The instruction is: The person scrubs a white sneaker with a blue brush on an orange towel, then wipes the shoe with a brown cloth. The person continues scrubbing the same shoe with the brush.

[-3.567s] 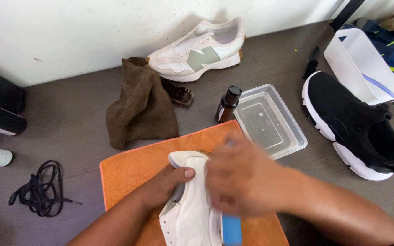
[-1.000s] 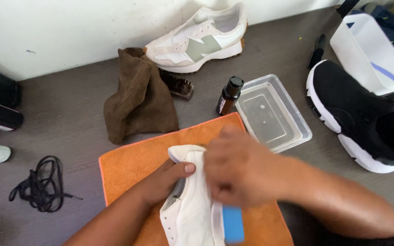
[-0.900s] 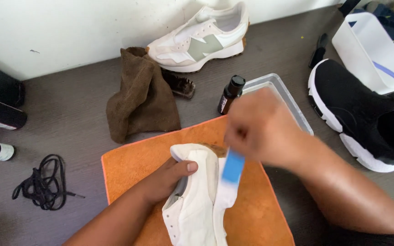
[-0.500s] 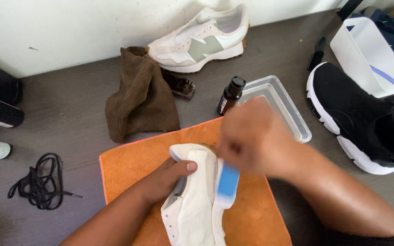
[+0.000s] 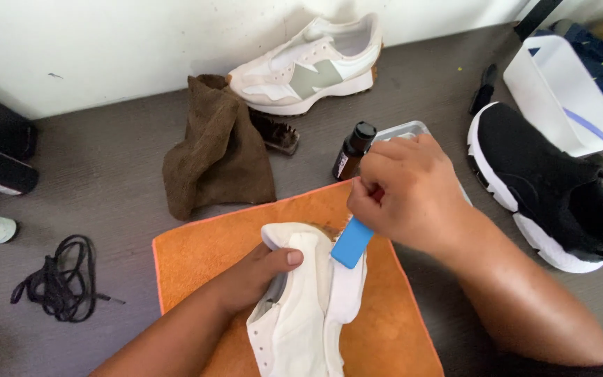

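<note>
A white sneaker (image 5: 301,314) lies on an orange towel (image 5: 190,258) at the bottom centre. My left hand (image 5: 256,276) grips its side, thumb on the upper near the toe. My right hand (image 5: 410,192) is closed on a blue-handled brush (image 5: 352,242), held against the sneaker's toe and sole edge. Most of the brush is hidden under my fingers.
A brown cloth (image 5: 218,150), a dark brush (image 5: 273,132), a brown bottle with a black cap (image 5: 352,150) and a clear plastic tray (image 5: 406,130) lie beyond the towel. A second white sneaker (image 5: 308,66) rests by the wall. A black sneaker (image 5: 553,188), a white tub (image 5: 560,91) and black laces (image 5: 57,279) flank the sides.
My right hand has lifted off the sneaker's middle and moved up and right, showing the blue brush, which now sits at the toe end. My left hand has kept its hold.
</note>
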